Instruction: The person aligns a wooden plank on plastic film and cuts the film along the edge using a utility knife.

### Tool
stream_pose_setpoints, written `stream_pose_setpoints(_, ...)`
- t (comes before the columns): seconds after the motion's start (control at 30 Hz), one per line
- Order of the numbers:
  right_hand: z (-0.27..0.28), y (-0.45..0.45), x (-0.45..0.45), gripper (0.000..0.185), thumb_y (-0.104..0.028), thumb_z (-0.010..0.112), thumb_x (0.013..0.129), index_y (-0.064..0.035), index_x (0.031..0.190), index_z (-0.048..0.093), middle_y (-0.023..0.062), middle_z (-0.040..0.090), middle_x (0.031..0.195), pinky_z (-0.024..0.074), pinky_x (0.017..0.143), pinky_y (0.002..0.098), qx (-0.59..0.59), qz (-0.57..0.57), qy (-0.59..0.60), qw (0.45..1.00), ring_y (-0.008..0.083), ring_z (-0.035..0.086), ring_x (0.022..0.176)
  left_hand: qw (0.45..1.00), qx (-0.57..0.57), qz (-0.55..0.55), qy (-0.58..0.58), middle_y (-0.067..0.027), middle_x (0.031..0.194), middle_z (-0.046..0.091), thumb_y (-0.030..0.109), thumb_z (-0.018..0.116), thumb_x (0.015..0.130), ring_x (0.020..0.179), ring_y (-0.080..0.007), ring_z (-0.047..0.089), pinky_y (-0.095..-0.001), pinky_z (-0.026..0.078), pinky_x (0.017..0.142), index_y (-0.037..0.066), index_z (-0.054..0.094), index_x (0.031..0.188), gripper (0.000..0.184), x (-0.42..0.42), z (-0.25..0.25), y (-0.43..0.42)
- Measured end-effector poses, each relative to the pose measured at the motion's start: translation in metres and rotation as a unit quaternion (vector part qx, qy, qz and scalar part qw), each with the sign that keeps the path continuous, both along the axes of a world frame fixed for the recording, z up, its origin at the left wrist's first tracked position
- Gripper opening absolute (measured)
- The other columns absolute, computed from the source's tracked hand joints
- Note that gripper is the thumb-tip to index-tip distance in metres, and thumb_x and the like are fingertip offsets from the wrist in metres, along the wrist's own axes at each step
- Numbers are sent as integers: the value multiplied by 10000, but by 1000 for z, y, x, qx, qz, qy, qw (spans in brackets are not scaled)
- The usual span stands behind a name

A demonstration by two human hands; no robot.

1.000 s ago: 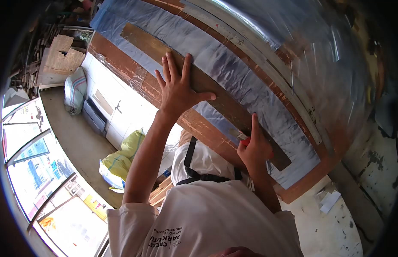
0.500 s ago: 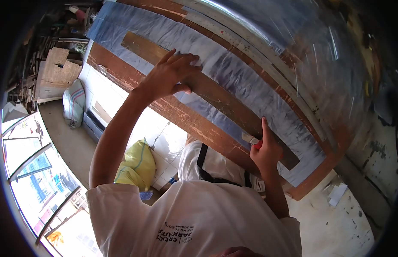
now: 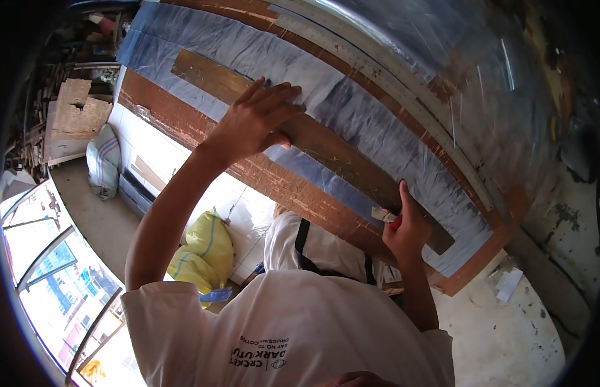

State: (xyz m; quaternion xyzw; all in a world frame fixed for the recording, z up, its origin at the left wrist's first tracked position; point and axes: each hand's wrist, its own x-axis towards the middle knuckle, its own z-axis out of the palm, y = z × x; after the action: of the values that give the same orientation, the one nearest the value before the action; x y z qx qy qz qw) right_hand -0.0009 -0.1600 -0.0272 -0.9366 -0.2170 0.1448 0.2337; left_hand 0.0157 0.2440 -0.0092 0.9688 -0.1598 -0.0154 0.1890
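Observation:
A long brown wooden strip point(image 3: 351, 166) lies diagonally over a bluish-grey marbled sheet point(image 3: 371, 116) on a reddish-brown board point(image 3: 300, 193). My left hand point(image 3: 254, 122) rests across the strip's upper part, fingers spread over its far edge and thumb at the near edge. Close to the strip's lower right end, my right hand point(image 3: 408, 226) is closed around a red-handled tool point(image 3: 395, 222) with a pale flat end, its index finger stretched along the strip. Most of the handle is hidden in the palm.
A long pale metal strip point(image 3: 377, 77) lies along the board's far side, with clear plastic film beyond. Yellow sacks point(image 3: 206, 251) and a white striped sack point(image 3: 103, 161) stand on the floor at left. Scrap wood point(image 3: 80, 109) is piled at upper left.
My left hand has gone from lying flat on the strip to reaching across it with bent fingers. My right hand and the tool have shifted slightly right and down in view.

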Motion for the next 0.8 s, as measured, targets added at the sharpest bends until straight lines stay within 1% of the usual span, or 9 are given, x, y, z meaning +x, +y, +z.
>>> stream_pose_setpoints(0.1, 3, 1, 1, 842, -19, 637, 672, -75, 1496, 473, 173, 651, 1344, 602, 810, 398, -4, 6, -6, 1000, 332, 719, 1058, 1000, -4, -7, 9, -76, 1480, 548, 392, 825, 686, 1413, -283, 477, -588, 311, 1219, 148, 650, 1289, 674, 0, -2, 2)
stream_pose_setpoints(0.23, 1, 2, 1, 833, -24, 650, 682, -67, 1495, 472, 175, 655, 1337, 602, 812, 399, 0, 10, -16, 1000, 332, 718, 1061, 1000, -4, -7, 11, -83, 1491, 537, 404, 810, 707, 1424, -287, 464, -589, 306, 1221, 141, 646, 1292, 662, -1, -4, 2)
stream_pose_setpoints(0.3, -2, 2, 1, 835, -38, 678, 664, -99, 1482, 519, 138, 690, 1290, 572, 675, 356, 23, 11, -73, 997, 279, 729, 778, 1000, 5, -9, 16, -87, 1506, 521, 417, 796, 722, 1435, -290, 449, -591, 301, 1222, 137, 641, 1298, 659, -2, -5, 3)
stream_pose_setpoints(0.4, -1, 2, 1, 815, -43, 676, 683, -98, 1481, 519, 140, 686, 1298, 574, 687, 355, 15, 6, -54, 998, 279, 734, 796, 1000, 15, -13, -1, -87, 1485, 538, 394, 811, 717, 1410, -284, 481, -564, 327, 1223, 142, 634, 1299, 658, -2, -4, 2)
stream_pose_setpoints(0.53, 1, 3, 1, 807, -45, 675, 692, -98, 1482, 518, 147, 681, 1304, 577, 706, 366, 9, 10, -55, 998, 294, 740, 845, 999, 26, -18, -12, -87, 1491, 532, 404, 802, 729, 1408, -284, 481, -558, 328, 1222, 142, 629, 1308, 658, -3, -5, 2)
stream_pose_setpoints(0.6, 3, 3, 1, 863, -21, 634, 668, -87, 1512, 463, 171, 668, 1315, 603, 781, 399, 6, 21, -53, 998, 322, 726, 1038, 999, 35, -21, -20, -87, 1492, 531, 401, 806, 728, 1397, -287, 490, -553, 331, 1218, 145, 623, 1320, 671, -3, -7, 2)
stream_pose_setpoints(0.73, 0, 2, 1, 872, -25, 632, 659, -96, 1512, 465, 156, 672, 1315, 601, 767, 393, 1, 23, -69, 997, 312, 729, 1030, 999, 33, -16, -33, -86, 1493, 529, 397, 811, 726, 1386, -286, 499, -551, 326, 1220, 147, 620, 1327, 678, -4, -7, 2)
stream_pose_setpoints(0.8, -2, 0, 1, 877, -44, 651, 657, -109, 1512, 470, 141, 681, 1300, 600, 748, 390, 1, 28, -80, 996, 302, 736, 998, 1000, 15, -9, -11, -100, 1495, 526, 396, 776, 743, 1402, -317, 478, -588, 304, 1224, 130, 615, 1346, 678, -6, -5, 1)
